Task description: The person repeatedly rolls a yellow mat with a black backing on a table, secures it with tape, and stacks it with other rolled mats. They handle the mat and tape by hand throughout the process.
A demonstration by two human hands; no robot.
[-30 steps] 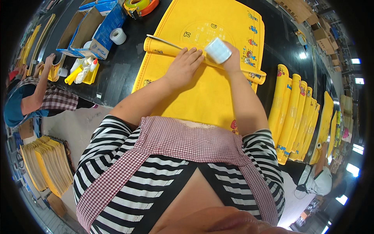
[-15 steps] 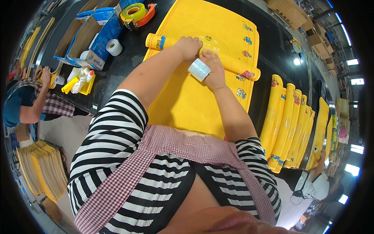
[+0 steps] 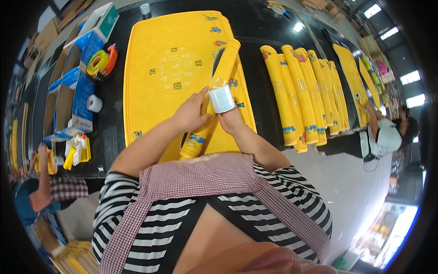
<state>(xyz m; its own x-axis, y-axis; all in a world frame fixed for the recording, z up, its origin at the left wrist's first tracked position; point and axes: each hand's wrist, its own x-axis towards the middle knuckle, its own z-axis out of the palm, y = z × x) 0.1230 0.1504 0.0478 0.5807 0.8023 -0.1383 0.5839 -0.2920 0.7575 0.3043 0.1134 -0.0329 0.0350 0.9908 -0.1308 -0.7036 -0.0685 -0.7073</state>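
Observation:
A rolled yellow mat [image 3: 227, 61] slants across a flat yellow mat [image 3: 150, 41] in front of me, its near end close to my apron. My left hand [image 3: 192, 113] lies along the roll's left side, with fingers pressed on it and the thumb at its near part. On the roll's right side my right hand [image 3: 232, 119] holds a wide roll of clear tape [image 3: 222, 99] against the mat. The tape and the rolled mat hide most of the right fingers. Printed figures run along the flat mat's right edge.
Several rolled mats [image 3: 299, 93] lie side by side at the right. On the left stand blue cardboard boxes [image 3: 82, 107], a tape dispenser [image 3: 107, 59], a white tape roll [image 3: 94, 103] and a yellow tray [image 3: 85, 150]. Co-workers [image 3: 32, 201] are at both sides.
The rolled mat has turned from lying crosswise to slanting lengthwise toward me. Both hands came nearer with it, the tape roll still at my right hand. The view has shifted.

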